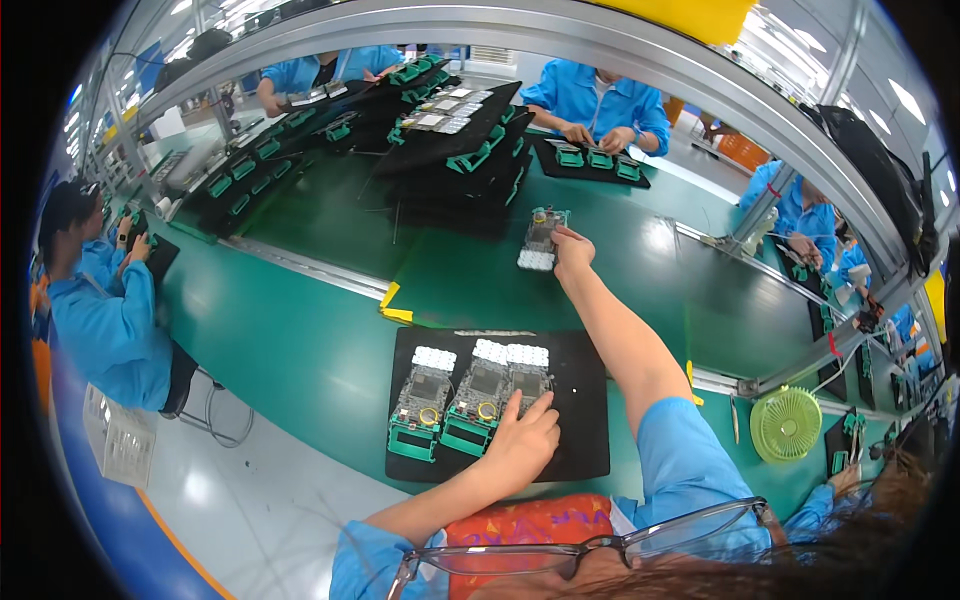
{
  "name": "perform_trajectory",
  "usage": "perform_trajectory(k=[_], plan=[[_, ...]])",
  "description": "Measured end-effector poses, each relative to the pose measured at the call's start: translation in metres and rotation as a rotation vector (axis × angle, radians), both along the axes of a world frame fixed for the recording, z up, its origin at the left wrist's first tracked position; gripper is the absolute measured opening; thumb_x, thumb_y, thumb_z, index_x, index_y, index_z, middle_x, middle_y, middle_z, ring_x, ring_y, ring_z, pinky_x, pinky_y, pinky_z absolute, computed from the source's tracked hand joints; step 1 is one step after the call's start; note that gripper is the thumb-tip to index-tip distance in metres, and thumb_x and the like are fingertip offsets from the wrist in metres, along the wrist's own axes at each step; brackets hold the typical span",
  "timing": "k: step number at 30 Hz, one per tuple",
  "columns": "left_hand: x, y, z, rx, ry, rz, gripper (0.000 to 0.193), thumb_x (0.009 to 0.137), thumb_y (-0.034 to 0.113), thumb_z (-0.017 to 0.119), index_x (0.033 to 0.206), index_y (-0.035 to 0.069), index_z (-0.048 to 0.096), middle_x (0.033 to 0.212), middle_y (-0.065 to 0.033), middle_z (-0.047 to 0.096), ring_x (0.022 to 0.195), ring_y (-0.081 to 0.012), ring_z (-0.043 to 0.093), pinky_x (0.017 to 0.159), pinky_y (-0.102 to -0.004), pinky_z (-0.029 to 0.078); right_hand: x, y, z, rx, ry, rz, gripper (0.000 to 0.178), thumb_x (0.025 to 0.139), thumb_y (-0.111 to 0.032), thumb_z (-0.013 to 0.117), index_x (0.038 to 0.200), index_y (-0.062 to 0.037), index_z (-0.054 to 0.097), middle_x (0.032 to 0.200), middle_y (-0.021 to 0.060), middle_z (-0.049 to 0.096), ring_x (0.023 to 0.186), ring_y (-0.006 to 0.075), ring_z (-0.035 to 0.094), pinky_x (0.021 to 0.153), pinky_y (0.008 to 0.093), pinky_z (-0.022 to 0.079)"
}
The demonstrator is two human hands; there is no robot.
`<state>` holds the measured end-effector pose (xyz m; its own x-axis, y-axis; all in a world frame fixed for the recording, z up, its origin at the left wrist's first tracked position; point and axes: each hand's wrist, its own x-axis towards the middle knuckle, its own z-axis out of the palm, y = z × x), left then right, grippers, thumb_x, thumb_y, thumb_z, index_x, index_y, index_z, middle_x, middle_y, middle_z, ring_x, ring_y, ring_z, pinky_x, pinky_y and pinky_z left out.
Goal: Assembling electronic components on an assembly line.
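On a black mat (585,450) in front of me lie three circuit boards side by side, each with a white-dotted top end. Green frames show at the lower ends of the left board (419,405) and the middle board (470,412). My left hand (522,440) lies with fingers stretched and apart over the lower part of the right board (528,372), hiding that end. Far out over the green bench, my right hand (573,250) pinches another circuit board (541,238) by its right edge. That board's white-dotted end points toward me.
Beyond, black trays (455,165) with green-framed parts are stacked. A metal rail (300,265) crosses the bench, and a frame beam (440,30) spans above. A green fan (786,424) stands at right. Across the bench, a co-worker (605,105) handles parts on a black mat.
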<state>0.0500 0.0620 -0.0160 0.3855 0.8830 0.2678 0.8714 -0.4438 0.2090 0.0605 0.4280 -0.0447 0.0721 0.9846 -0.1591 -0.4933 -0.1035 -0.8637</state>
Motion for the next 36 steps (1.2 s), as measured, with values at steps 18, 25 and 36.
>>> perform_trajectory(k=[18, 25, 36], plan=[[-0.008, 0.018, 0.122, 0.389, -0.227, 0.122, 0.077, 0.081, 0.008, 0.069, 0.144, -0.007, 0.026, 0.133, -0.0204, 0.052, 0.136, -0.0414, 0.036, 0.11, -0.0614, 0.019, 0.146, -0.23, 0.188, 1.221, -1.221, 0.652, 0.021, 0.069, 0.001, 0.074, 0.082, -0.007, 0.06, 0.079, 0.0033, 0.064, 0.081, 0.0227, 0.063, 0.08, 0.0345, 0.045], [-0.017, 0.013, 0.102, 0.079, -0.77, 0.271, 0.047, 0.081, -0.001, 0.067, 0.126, -0.004, 0.053, 0.093, -0.0121, 0.068, 0.083, -0.0245, 0.068, 0.085, -0.0386, 0.052, 0.145, -0.285, 0.195, 1.562, -1.199, 0.183, 0.024, 0.066, -0.004, 0.074, 0.086, -0.0078, 0.06, 0.085, 0.0057, 0.066, 0.088, 0.0274, 0.06, 0.083, 0.04, 0.042], [-0.019, 0.003, 0.066, -0.098, -1.765, 0.137, 0.04, 0.09, -0.006, 0.058, 0.128, -0.005, 0.044, 0.105, -0.0123, 0.067, 0.093, -0.0124, 0.064, 0.08, -0.0243, 0.051, 0.157, -0.325, 0.124, 0.305, -0.41, 0.738, 0.016, 0.093, -0.01, 0.06, 0.105, -0.0004, 0.064, 0.078, -0.0031, 0.06, 0.063, 0.0024, 0.049, 0.056, 0.0194, 0.039]])
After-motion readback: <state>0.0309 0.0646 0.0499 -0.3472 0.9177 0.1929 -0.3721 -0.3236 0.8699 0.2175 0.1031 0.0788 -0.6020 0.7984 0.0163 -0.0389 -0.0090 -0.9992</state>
